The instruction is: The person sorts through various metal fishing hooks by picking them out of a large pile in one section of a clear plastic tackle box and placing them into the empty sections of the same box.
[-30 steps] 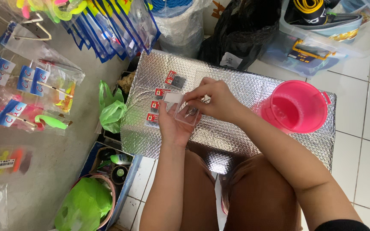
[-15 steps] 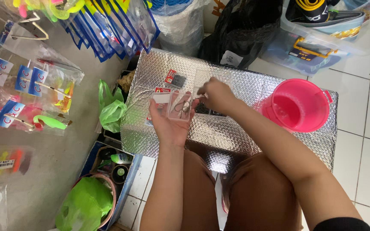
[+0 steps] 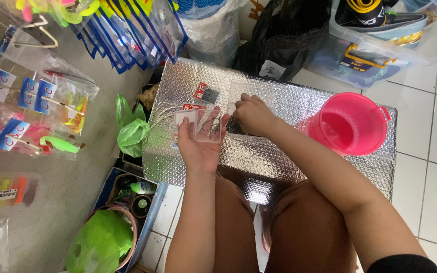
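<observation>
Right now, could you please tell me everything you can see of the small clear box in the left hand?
The clear box is small, flat and rectangular, and looks like transparent plastic. A few dark, thin bent wire pieces show through it, probably hooks. It lies flat on the upturned palm of the left hand, with the fingers under its far edge, held just above the silver bubble sheet. A small red-topped packet sits beside it in the same hand. The right hand is close but apart from it.
</observation>
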